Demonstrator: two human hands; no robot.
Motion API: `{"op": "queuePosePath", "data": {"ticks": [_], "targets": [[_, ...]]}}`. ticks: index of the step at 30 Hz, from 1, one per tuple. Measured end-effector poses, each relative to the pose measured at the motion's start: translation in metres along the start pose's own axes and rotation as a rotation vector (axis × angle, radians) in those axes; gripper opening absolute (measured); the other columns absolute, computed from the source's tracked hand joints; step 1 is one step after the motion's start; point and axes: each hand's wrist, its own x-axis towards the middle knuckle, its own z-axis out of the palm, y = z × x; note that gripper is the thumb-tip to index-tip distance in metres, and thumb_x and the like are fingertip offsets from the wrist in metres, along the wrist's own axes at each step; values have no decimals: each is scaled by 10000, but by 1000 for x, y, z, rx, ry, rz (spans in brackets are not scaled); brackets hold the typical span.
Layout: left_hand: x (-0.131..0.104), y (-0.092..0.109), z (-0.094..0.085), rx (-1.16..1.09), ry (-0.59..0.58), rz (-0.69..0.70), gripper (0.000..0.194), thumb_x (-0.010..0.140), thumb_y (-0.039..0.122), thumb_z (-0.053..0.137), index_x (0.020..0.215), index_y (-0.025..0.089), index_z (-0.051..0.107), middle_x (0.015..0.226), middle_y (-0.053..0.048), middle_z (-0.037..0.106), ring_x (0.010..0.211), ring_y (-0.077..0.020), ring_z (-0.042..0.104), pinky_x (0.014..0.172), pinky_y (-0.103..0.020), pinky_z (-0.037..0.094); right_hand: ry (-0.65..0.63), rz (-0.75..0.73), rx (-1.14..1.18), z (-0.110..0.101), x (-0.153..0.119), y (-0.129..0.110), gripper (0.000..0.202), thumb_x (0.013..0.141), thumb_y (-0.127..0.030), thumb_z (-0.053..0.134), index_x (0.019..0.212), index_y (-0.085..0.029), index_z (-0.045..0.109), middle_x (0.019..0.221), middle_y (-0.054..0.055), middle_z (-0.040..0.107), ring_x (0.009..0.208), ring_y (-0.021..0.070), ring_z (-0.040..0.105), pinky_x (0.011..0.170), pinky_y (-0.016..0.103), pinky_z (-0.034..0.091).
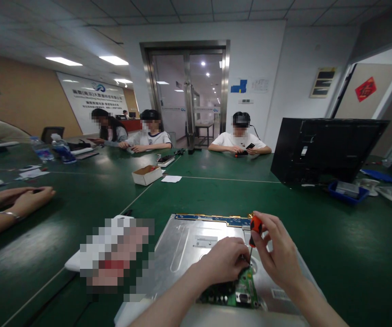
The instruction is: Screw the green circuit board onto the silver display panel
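Orange-handled screwdriver (255, 225) gripped in the right hand (279, 254), left hand (225, 260) clenched steadying its tip; green circuit board (240, 293), at 6 o'clock on the silver metal panel (185, 245), remained mounted.

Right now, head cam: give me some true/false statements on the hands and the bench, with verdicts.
1. The right hand holds an orange-handled screwdriver. True.
2. The left hand rests flat on the green table. False: it is at the green circuit board, by the screwdriver tip.
3. The circuit board lies on a silver metal panel. True.
4. The black monitor lies face down. False: it stands upright, to the right.
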Motion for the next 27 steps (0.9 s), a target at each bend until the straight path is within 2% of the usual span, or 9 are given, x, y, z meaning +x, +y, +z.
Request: {"op": "queuePosePath", "data": {"ticks": [4, 8, 15, 21, 27], "targets": [[0, -2, 1, -44, -5, -6, 164, 782, 59, 645, 885, 165, 717, 947, -56, 720, 874, -204, 650, 773, -274, 468, 42, 3, 23, 0, 0, 2, 283, 991, -274, 529, 1258, -225, 450, 1006, 60, 599, 572, 102, 577, 474, 228, 536], [1, -2, 1, -52, -12, -8, 156, 778, 43, 641, 852, 161, 712, 928, -51, 717, 847, -192, 644, 750, -265, 461, 72, -29, 23, 0, 2, 1, 244, 986, -247, 547, 1210, -221, 455, 1013, 59, 583, 553, 84, 555, 459, 215, 521], [0, 2, -1, -31, -9, -28, 124, 773, 64, 636, 797, 170, 696, 863, -37, 696, 794, -180, 614, 722, -258, 456, 19, -33, -17, -4, 6, -4, 309, 1009, -174, 464, 1305, -254, 502, 1063, 76, 572, 621, 98, 619, 517, 235, 558], [1, 1, -1, -6, -8, -21, 133, 781, 78, 620, 805, 175, 707, 853, -41, 694, 787, -182, 612, 727, -268, 459, 19, -30, -34, -4, 6, -4, 381, 1014, -161, 417, 1379, -257, 467, 1091, 100, 642, 743, 156, 683, 566, 257, 573], [1, 1, -1, -46, -23, -14, 184, 790, 61, 631, 896, 179, 725, 957, -52, 725, 873, -204, 650, 780, -278, 467, 72, 5, -49, 1, 0, 2, 268, 988, -334, 549, 1219, -220, 476, 834, 8, 666, 449, 99, 566, 419, 222, 480]]}}
